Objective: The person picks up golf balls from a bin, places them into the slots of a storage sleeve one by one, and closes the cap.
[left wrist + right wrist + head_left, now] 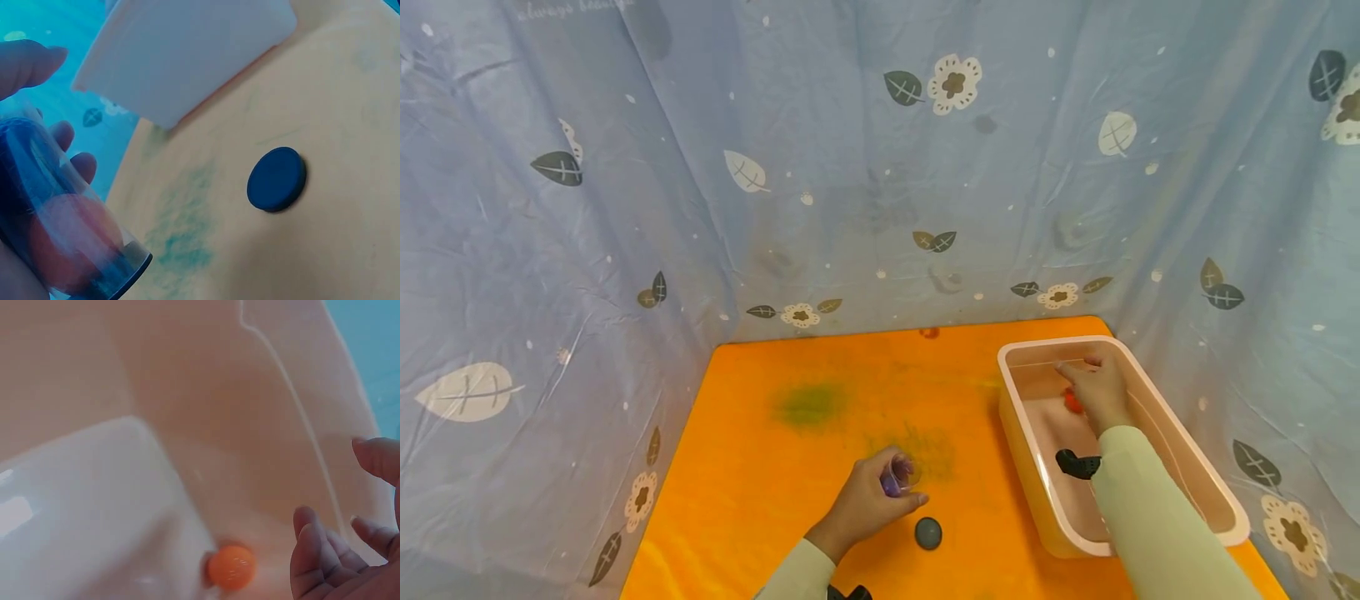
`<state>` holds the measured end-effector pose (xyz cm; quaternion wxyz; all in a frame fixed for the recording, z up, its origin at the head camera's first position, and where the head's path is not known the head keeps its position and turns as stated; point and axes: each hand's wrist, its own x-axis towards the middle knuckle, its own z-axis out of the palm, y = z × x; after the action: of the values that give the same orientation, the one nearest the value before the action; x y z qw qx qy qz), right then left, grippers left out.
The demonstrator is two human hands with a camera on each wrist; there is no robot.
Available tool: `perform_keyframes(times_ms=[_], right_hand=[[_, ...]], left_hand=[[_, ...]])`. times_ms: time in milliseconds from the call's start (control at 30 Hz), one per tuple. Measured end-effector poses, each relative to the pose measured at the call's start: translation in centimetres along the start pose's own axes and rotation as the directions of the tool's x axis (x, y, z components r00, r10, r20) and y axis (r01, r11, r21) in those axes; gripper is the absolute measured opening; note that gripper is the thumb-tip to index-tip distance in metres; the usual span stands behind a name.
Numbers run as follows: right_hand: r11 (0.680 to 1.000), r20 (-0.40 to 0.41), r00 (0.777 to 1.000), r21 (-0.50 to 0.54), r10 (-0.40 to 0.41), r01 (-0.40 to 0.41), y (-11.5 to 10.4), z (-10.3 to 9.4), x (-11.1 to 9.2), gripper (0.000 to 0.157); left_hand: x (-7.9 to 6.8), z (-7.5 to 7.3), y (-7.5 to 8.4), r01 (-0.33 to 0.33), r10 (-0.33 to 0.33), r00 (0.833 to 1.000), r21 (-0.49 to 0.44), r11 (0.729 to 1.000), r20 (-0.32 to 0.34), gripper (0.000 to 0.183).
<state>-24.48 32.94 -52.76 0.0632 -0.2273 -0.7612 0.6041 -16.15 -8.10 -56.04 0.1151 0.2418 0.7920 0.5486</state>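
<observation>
My left hand [859, 504] grips a clear plastic jar [901, 482] above the orange table, fingers and thumb curled round it. Inside the jar, something purple shows in the head view. The left wrist view shows a pinkish-orange ball [75, 240] near one end and something dark blue behind the clear wall. A dark round lid [928, 533] lies flat on the table just right of this hand. Over the bin [1028, 437], my right hand [1099, 392] reaches in, fingers parted and holding nothing. An orange-red ball [232, 567] rests on the bin floor below it, apart from the fingers.
The pale pink bin stands along the right side of the orange tabletop [737, 475]. Green stains [812, 406] mark the cloth. Blue patterned curtains [850, 167] enclose the table at the back and both sides.
</observation>
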Motion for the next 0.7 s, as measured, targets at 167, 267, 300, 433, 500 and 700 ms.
perform_keyframes(times_ms=[167,267,300,433,500,700], right_hand=[[0.998,-0.031,0.998,0.023,0.062,-0.061,0.9,1.1,0.5,0.08],[0.999,-0.063,0.997,0.021,0.045,-0.044,1.3,1.7,0.5,0.08],[0.999,-0.077,0.996,0.017,0.041,-0.04,1.5,1.9,0.5,0.08],[0.998,-0.112,0.992,-0.022,0.053,-0.056,2.2,2.3,0.5,0.082],[0.996,-0.106,0.992,-0.042,0.073,-0.078,2.4,2.3,0.4,0.085],[0.985,-0.098,0.983,-0.05,0.158,-0.163,3.0,2.3,0.3,0.092]], left_hand=[[0.1,0.0,-0.1,-0.007,0.007,1.0,0.008,1.0,-0.003,0.032],[0.1,0.0,-0.2,-0.003,0.003,1.0,0.006,1.0,-0.004,0.03],[0.1,0.0,-0.2,-0.002,0.002,1.0,0.008,1.0,-0.006,0.03],[0.0,-0.2,-0.2,0.002,-0.002,1.0,0.011,1.0,-0.01,0.03],[0.0,-0.2,-0.2,0.005,-0.005,1.0,0.011,1.0,-0.011,0.03],[-0.2,-0.1,-0.6,0.024,-0.024,1.0,-0.011,1.0,-0.01,0.03]])
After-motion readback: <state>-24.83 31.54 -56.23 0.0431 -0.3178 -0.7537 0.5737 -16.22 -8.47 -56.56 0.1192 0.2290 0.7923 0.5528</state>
